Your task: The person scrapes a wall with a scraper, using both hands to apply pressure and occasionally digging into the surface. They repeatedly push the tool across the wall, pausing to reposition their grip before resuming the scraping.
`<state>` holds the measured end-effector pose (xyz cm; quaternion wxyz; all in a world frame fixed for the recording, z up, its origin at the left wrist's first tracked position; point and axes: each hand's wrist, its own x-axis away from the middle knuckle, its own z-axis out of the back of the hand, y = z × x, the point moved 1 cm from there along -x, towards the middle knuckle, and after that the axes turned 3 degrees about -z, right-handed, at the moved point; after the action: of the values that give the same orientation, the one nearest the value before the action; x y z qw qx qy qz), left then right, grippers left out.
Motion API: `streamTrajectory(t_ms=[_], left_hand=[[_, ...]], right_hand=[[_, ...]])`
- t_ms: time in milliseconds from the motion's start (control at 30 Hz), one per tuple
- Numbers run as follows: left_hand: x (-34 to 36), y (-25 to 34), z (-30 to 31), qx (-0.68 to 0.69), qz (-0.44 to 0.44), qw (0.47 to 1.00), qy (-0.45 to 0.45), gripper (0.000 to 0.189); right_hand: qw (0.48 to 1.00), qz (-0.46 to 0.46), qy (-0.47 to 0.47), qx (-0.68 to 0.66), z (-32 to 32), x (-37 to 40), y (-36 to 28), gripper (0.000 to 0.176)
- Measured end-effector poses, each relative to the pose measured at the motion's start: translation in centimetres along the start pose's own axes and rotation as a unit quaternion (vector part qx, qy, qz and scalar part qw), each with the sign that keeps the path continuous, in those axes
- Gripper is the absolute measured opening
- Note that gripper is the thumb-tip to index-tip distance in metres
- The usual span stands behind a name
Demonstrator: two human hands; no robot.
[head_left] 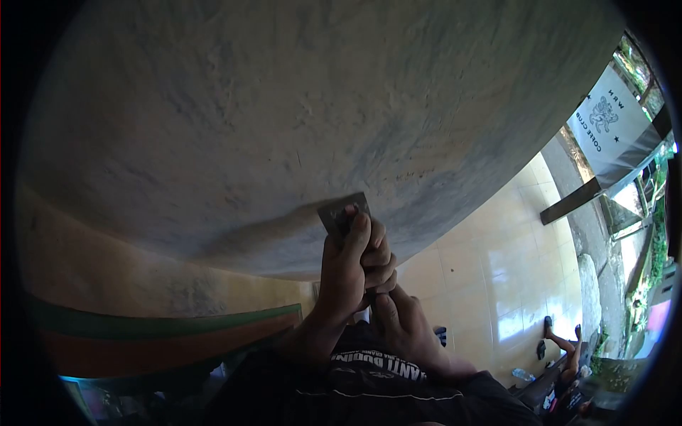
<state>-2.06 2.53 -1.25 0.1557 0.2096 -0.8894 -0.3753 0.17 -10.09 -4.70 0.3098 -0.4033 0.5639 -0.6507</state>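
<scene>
A flat, dark metal scraper (331, 215) stands up against the large grey plastered wall (249, 128), its upper edge at or very near the surface. My left hand (352, 266) is wrapped round the scraper just below the blade, with the thumb lying over the blade's lower part. Lower and to the right, my right hand (408, 326) is closed round the tool's lower end, close against my left hand. The handle is mostly hidden by the fingers. A dark shadow stretches left from the blade across the wall.
Shiny cream floor tiles (462, 284) lie to the right. A white banner (607, 124) hangs at the upper right near a dark beam (570, 201). Another person's bare legs (570, 355) show at the lower right, near a plastic bottle (523, 374). A green and red-brown band (177, 337) runs lower left.
</scene>
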Motion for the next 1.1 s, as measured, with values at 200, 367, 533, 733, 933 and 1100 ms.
streamTrajectory(t_ms=[200,367,533,733,933,1100], left_hand=[[-0.3,0.5,-0.3,0.015,-0.001,1.000,-0.017,0.034],[-0.3,0.6,-0.5,0.000,-0.006,1.000,-0.009,0.036],[-0.2,0.5,-0.6,0.009,-0.010,1.000,-0.016,0.035],[-0.1,0.9,-0.6,0.012,0.001,1.000,-0.022,0.034],[-0.6,1.0,-1.0,0.002,-0.005,0.999,-0.036,0.034],[-0.5,1.3,-1.5,-0.009,-0.025,0.999,-0.046,0.034]], right_hand=[[1.000,-0.025,-0.004,0.009,0.8,-0.6,-1.9,0.030],[1.000,0.007,0.005,0.023,0.4,-0.6,-1.1,0.030],[0.999,0.032,0.002,-0.008,0.2,-0.4,-1.1,0.034],[0.985,0.106,0.036,0.129,0.0,-0.4,-1.2,0.033],[0.998,-0.010,-0.007,-0.057,0.2,-0.2,-1.4,0.030],[0.999,-0.016,0.010,-0.035,0.2,-0.1,-1.3,0.031]])
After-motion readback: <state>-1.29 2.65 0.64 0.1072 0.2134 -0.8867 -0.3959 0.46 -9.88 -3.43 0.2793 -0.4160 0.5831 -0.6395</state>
